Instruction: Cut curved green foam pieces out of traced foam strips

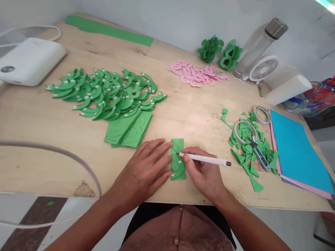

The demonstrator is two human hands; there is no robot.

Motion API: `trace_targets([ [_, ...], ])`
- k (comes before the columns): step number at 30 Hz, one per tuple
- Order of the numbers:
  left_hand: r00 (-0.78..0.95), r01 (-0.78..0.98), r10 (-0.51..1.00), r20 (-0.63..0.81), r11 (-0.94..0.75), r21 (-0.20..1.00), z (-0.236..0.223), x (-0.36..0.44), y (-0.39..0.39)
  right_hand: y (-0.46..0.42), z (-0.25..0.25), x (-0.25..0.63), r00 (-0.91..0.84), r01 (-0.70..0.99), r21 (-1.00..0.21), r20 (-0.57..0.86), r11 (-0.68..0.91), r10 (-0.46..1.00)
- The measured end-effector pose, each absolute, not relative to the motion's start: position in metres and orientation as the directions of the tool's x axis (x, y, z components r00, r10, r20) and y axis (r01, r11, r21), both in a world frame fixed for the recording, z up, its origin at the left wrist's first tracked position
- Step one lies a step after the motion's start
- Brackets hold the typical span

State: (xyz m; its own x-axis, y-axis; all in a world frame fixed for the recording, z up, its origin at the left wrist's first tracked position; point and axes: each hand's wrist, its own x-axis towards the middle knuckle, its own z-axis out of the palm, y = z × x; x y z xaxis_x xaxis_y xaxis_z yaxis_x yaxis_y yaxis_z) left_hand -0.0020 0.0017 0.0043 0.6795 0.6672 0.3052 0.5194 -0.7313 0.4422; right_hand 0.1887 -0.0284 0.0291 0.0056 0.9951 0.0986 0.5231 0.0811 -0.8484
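Observation:
A small green paper rectangle (178, 144) lies near the table's front edge, with dark curved lines drawn on it. On its lower half there seems to be a curved green shape with white tabs at its ends. My left hand (148, 170) rests flat, fingers spread, fingertips pressing the paper's left edge. In my right hand (202, 172) is a white pen (206, 159), its tip at the paper's upper middle. Several green cards (138, 132) with drawn curves are stacked up and left of my left hand, beside a pile of curved green cut-outs (110, 92).
Green scraps (251, 170) with scissors (260, 155) and tape rolls (262, 115) lie right of my right hand, beside coloured sheets (300, 150). Pink cut-outs (199, 74), green paper ornaments (210, 48), a bottle (258, 48) and a fan (263, 68) stand farther back. A cable (78, 157) loops at left.

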Motion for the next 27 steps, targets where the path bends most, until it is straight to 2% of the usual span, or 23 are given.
trace_targets([
  [13, 0.668, 0.518, 0.675, 0.314, -0.724, 0.455, 0.003, -0.003, 0.001, -0.026, 0.028, 0.187, 0.006, 0.55, -0.827, 0.142, 0.116, 0.99],
  [22, 0.674, 0.514, 0.665, 0.322, -0.735, 0.442, 0.004, -0.002, 0.001, -0.038, 0.032, 0.191, 0.066, 0.465, -0.882, 0.116, 0.072, 0.991],
  [24, 0.669, 0.513, 0.67, 0.322, -0.729, 0.453, 0.004, -0.002, 0.001, -0.046, 0.033, 0.193, 0.067, 0.451, -0.888, 0.132, 0.088, 0.989],
  [27, 0.662, 0.517, 0.676, 0.323, -0.724, 0.457, 0.004, -0.002, 0.001, -0.059, 0.033, 0.195, -0.014, 0.536, -0.827, 0.19, 0.168, 0.982],
])
